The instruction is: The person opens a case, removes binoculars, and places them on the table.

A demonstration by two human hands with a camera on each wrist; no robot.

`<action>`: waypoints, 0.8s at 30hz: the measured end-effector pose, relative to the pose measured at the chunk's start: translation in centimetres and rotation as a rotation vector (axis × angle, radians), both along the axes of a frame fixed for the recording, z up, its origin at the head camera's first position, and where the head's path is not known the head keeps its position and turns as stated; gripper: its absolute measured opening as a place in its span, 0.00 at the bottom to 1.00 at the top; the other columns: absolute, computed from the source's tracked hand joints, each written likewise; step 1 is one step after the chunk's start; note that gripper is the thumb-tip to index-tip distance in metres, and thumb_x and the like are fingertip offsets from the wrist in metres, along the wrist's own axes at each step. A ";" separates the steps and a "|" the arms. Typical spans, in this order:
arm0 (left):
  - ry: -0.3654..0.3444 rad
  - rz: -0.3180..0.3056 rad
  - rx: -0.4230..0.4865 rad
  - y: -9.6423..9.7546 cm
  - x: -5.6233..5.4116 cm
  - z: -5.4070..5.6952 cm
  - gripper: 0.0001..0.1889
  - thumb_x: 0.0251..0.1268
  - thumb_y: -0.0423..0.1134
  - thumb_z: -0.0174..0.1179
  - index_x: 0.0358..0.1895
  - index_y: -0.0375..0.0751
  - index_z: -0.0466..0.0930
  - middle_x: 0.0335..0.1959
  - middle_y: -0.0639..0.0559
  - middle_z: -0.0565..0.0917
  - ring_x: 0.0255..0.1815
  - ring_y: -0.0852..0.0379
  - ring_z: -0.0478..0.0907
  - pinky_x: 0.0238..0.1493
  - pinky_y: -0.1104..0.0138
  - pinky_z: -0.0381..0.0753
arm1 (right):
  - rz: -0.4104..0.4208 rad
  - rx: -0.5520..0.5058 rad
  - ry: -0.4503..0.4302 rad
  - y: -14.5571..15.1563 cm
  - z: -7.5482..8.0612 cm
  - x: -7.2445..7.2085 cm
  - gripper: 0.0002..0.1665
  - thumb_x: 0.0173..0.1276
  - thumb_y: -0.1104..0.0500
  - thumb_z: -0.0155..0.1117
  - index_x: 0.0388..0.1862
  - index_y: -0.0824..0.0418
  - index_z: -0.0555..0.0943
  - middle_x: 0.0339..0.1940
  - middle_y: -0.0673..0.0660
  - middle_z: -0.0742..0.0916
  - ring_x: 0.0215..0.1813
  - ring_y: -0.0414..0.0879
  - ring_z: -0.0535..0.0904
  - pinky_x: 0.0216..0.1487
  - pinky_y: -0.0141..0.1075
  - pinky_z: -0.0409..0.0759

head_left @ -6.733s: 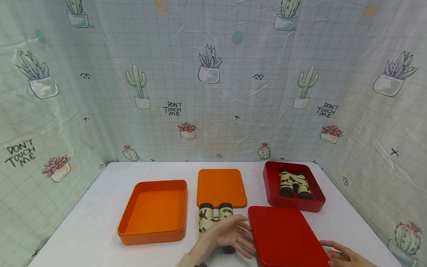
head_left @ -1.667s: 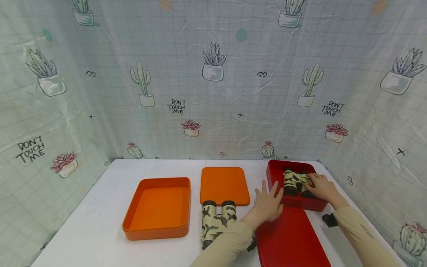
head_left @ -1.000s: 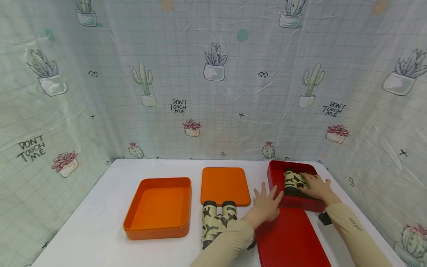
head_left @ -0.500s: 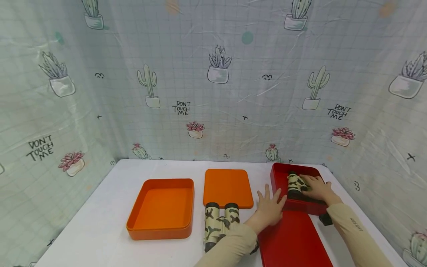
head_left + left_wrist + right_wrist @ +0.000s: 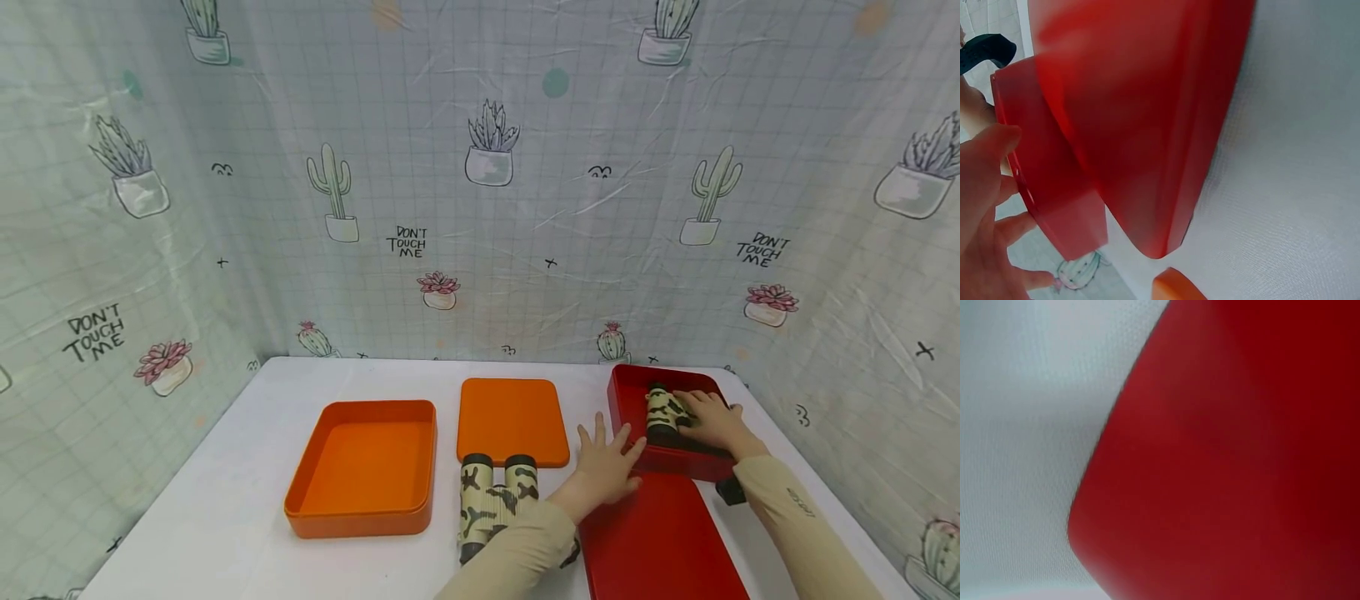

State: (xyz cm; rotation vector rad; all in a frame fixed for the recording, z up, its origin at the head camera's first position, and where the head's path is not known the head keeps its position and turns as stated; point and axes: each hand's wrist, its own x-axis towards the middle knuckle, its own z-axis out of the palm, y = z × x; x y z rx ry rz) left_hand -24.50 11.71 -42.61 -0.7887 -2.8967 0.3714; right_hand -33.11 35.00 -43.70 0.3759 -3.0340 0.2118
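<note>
A red box [image 5: 628, 392] stands open-topped at the back right, with camouflage binoculars [image 5: 662, 414] lying in it. My right hand [image 5: 712, 423] reaches over its right wall and grips the right barrel, which the hand mostly hides. At the box's near-left corner is my left hand [image 5: 600, 471], fingers spread; the left wrist view puts these fingers [image 5: 1016, 228] against the wall of the box [image 5: 1054, 181]. In front, the red lid [image 5: 663, 542] lies flat, partly under the left hand. Only red plastic [image 5: 1197, 475] and white tabletop fill the right wrist view, without the hand.
A second pair of camouflage binoculars [image 5: 475, 500] lies left of the left forearm, partly covered by it. Behind it is an orange lid [image 5: 513, 421]; further left stands an open orange box [image 5: 367, 467]. The white table [image 5: 225, 500] backs onto a cactus-print curtain [image 5: 420, 192].
Earlier both hands were at the red lid. Since then they have gone to the red box, the right one further onto the binoculars inside. During the last half second almost nothing moves.
</note>
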 end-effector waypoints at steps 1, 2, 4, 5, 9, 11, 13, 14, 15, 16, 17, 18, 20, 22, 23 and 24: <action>-0.001 -0.003 0.002 -0.1 0.0 0.0 0.30 0.59 0.66 0.41 0.66 0.72 0.50 0.69 0.66 0.55 0.69 0.47 0.52 0.61 0.52 0.62 | -0.001 0.001 0.004 0.0 0.0 0.0 0.37 0.49 0.54 0.65 0.58 0.67 0.67 0.55 0.72 0.73 0.54 0.68 0.64 0.41 0.75 0.56; 0.001 -0.007 0.004 -0.1 0.1 0.1 0.30 0.58 0.66 0.41 0.66 0.72 0.50 0.69 0.65 0.56 0.69 0.46 0.52 0.61 0.52 0.62 | -0.002 0.004 0.006 0.0 0.1 0.1 0.37 0.49 0.54 0.65 0.58 0.67 0.67 0.55 0.72 0.73 0.54 0.67 0.65 0.41 0.75 0.56; 0.002 -0.012 0.008 -0.2 0.2 0.2 0.31 0.58 0.66 0.41 0.66 0.71 0.50 0.69 0.65 0.56 0.69 0.46 0.53 0.61 0.52 0.63 | -0.004 0.012 0.011 -0.1 0.1 0.1 0.37 0.49 0.54 0.65 0.58 0.67 0.67 0.54 0.72 0.73 0.53 0.67 0.65 0.42 0.75 0.56; 0.001 -0.014 0.013 -0.2 0.2 0.2 0.31 0.58 0.66 0.41 0.66 0.71 0.51 0.69 0.65 0.56 0.69 0.46 0.53 0.61 0.52 0.63 | -0.004 0.017 0.014 -0.1 0.2 0.1 0.37 0.49 0.54 0.65 0.57 0.67 0.68 0.54 0.72 0.73 0.53 0.67 0.65 0.42 0.75 0.56; -0.004 -0.015 0.021 -0.3 0.2 0.3 0.31 0.57 0.66 0.42 0.66 0.71 0.51 0.68 0.65 0.56 0.68 0.46 0.54 0.60 0.53 0.64 | -0.002 0.040 0.040 -0.3 0.3 0.0 0.37 0.48 0.53 0.66 0.57 0.67 0.68 0.53 0.71 0.74 0.53 0.65 0.65 0.44 0.74 0.56; -0.005 -0.012 0.021 -0.2 0.2 0.3 0.31 0.57 0.67 0.42 0.66 0.72 0.51 0.68 0.65 0.56 0.68 0.46 0.54 0.60 0.53 0.64 | 0.004 0.050 0.065 -0.3 0.3 0.0 0.37 0.48 0.53 0.66 0.57 0.67 0.69 0.52 0.70 0.74 0.53 0.65 0.65 0.44 0.73 0.55; -0.006 -0.011 0.021 -0.2 0.1 0.2 0.31 0.57 0.67 0.42 0.66 0.72 0.51 0.68 0.65 0.56 0.68 0.46 0.55 0.60 0.53 0.64 | 0.011 0.061 0.092 -0.3 0.3 0.0 0.37 0.48 0.53 0.66 0.56 0.66 0.70 0.51 0.70 0.75 0.53 0.64 0.66 0.44 0.73 0.55; -0.007 -0.009 0.020 -0.1 0.1 0.2 0.31 0.57 0.67 0.43 0.66 0.72 0.51 0.68 0.65 0.56 0.68 0.46 0.55 0.60 0.53 0.64 | 0.012 0.067 0.102 -0.2 0.3 0.0 0.37 0.48 0.52 0.66 0.56 0.66 0.70 0.51 0.69 0.75 0.53 0.64 0.66 0.44 0.73 0.55; -0.009 -0.009 0.021 -0.1 0.1 0.1 0.31 0.57 0.67 0.43 0.66 0.72 0.51 0.69 0.65 0.56 0.68 0.46 0.55 0.60 0.53 0.64 | 0.014 0.071 0.111 -0.2 0.3 0.0 0.36 0.48 0.52 0.66 0.56 0.66 0.70 0.51 0.69 0.75 0.53 0.64 0.65 0.45 0.73 0.55; -0.010 -0.007 0.021 -0.1 0.0 0.0 0.31 0.57 0.67 0.43 0.66 0.72 0.51 0.69 0.65 0.56 0.68 0.46 0.55 0.60 0.53 0.64 | 0.016 0.075 0.118 -0.2 0.4 0.0 0.36 0.48 0.52 0.66 0.56 0.66 0.70 0.50 0.69 0.75 0.53 0.64 0.65 0.45 0.73 0.55; -0.012 -0.006 0.024 -0.1 0.0 0.0 0.32 0.57 0.67 0.43 0.66 0.72 0.50 0.69 0.65 0.56 0.68 0.46 0.55 0.60 0.53 0.64 | 0.017 0.080 0.122 -0.2 0.5 0.1 0.36 0.48 0.52 0.65 0.56 0.66 0.70 0.50 0.69 0.75 0.53 0.64 0.65 0.45 0.73 0.55; -0.014 -0.005 0.027 0.0 0.0 -0.1 0.32 0.57 0.67 0.43 0.66 0.72 0.50 0.69 0.65 0.56 0.68 0.46 0.55 0.60 0.52 0.64 | 0.020 0.083 0.127 -0.2 0.6 0.1 0.37 0.48 0.52 0.65 0.56 0.66 0.69 0.50 0.69 0.75 0.53 0.64 0.65 0.45 0.73 0.54; -0.017 -0.003 0.034 0.0 0.0 -0.1 0.32 0.57 0.66 0.43 0.66 0.72 0.50 0.69 0.65 0.55 0.68 0.46 0.55 0.60 0.52 0.63 | 0.020 0.086 0.129 -0.2 0.9 0.2 0.37 0.49 0.52 0.65 0.57 0.66 0.69 0.51 0.69 0.75 0.54 0.64 0.64 0.46 0.73 0.54; -0.016 -0.001 0.035 0.0 0.0 -0.1 0.32 0.57 0.67 0.43 0.66 0.72 0.50 0.69 0.65 0.56 0.68 0.46 0.55 0.60 0.53 0.64 | 0.022 0.093 0.133 -0.2 1.2 0.3 0.37 0.49 0.51 0.65 0.57 0.66 0.68 0.51 0.69 0.75 0.54 0.65 0.64 0.46 0.73 0.54; -0.015 -0.001 0.034 0.0 0.0 -0.1 0.32 0.56 0.67 0.43 0.66 0.72 0.51 0.69 0.65 0.56 0.68 0.46 0.55 0.60 0.53 0.64 | 0.024 0.097 0.135 -0.2 1.3 0.4 0.37 0.49 0.51 0.65 0.57 0.66 0.68 0.51 0.69 0.74 0.54 0.65 0.64 0.46 0.73 0.54; -0.012 -0.001 0.031 0.0 0.0 -0.1 0.32 0.56 0.67 0.43 0.66 0.72 0.51 0.69 0.65 0.56 0.67 0.46 0.56 0.60 0.53 0.64 | 0.025 0.100 0.137 -0.2 1.4 0.4 0.37 0.49 0.51 0.65 0.57 0.66 0.68 0.51 0.69 0.74 0.54 0.65 0.64 0.47 0.73 0.54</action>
